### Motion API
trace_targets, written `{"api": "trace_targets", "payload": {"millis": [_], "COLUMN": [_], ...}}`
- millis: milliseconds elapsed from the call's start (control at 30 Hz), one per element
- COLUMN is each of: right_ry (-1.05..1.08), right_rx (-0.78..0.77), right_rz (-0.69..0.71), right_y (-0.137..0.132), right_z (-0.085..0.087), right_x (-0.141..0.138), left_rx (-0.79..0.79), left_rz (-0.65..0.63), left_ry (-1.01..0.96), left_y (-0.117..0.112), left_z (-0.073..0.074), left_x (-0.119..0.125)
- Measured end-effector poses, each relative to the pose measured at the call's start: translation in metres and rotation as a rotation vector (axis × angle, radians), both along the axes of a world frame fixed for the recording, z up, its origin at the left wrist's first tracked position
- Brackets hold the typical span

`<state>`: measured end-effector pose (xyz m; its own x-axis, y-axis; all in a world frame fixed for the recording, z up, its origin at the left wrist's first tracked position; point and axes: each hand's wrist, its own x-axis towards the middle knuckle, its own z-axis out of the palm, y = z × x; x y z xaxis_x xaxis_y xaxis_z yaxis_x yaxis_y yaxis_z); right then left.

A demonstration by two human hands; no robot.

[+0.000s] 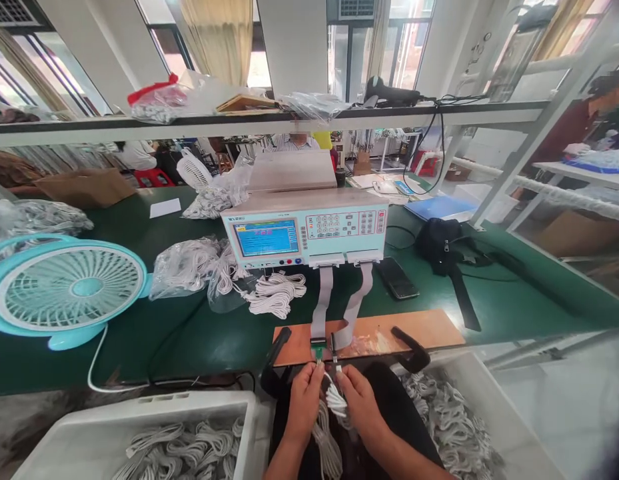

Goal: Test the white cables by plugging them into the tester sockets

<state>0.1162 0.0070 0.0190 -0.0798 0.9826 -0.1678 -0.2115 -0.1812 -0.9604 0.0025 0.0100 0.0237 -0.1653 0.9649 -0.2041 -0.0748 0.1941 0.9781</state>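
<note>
At lower centre, both hands, left hand and right hand, pinch a white cable, its plugs pointing up at the connector fixture just above.

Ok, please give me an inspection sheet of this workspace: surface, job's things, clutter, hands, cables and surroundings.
Surface: green bench with a brown board at its front edge.
Job's things: tester; two ribbon leads run down to connectors; white cable.
Clutter: fan, bagged cables, phone, black bag.
Hands: left hand and right hand both hold the white cable at the connectors.
Cables: coiled ones fill the left bin and right bin.
Surroundings: shelf overhead, a person behind it, windows.
</note>
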Motion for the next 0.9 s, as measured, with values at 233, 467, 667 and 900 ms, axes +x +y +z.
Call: {"api": "trace_targets", "payload": {"millis": [233, 467, 667, 900], "right_ry": [-0.019, -0.054, -0.041, 0.15], "right_rx": [0.021, 0.039, 0.031, -0.165], "right_rz": [0.045, 0.068, 0.105, 0.047], "right_y": [0.011, 0.011, 0.012, 0.014], "right_z": [0.004, 0.004, 0.001, 0.01], "right_x": [0.001, 0.004, 0.005, -0.004], "left_rx": [0.002, -0.017, 0.0, -0.006], "left_rz": [-0.001, 0.001, 0.001, -0.032], "left_ry": [-0.043, -0.042, -0.052, -0.087], "left_y": [0.0, 0.0, -0.001, -0.001], "left_z": [0.004, 0.002, 0.001, 0.0], "left_x": [0.0, 0.001, 0.0, -0.001]}}
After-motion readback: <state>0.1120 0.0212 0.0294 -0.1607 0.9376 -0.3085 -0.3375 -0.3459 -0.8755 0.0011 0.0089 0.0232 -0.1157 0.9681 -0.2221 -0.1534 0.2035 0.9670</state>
